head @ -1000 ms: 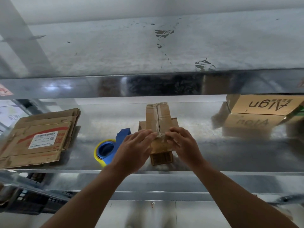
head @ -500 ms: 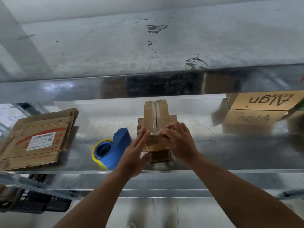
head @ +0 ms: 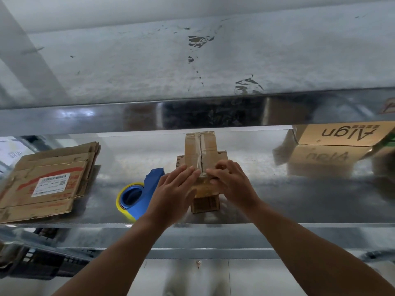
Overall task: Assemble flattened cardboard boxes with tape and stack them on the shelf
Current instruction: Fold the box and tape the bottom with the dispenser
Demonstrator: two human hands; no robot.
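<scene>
Head cam, close, looking fwd-down onto shelf.

We find a small brown cardboard box standing on the shiny metal shelf, with a strip of clear tape along its top seam. Our left hand lies with straight fingers against the box's near left side. Our right hand curls its fingers over the near edge, beside the seam. A blue tape dispenser with a yellow roll lies just left of the box. A stack of flattened cardboard boxes lies far left, and a brown box printed "Algn" sits far right.
</scene>
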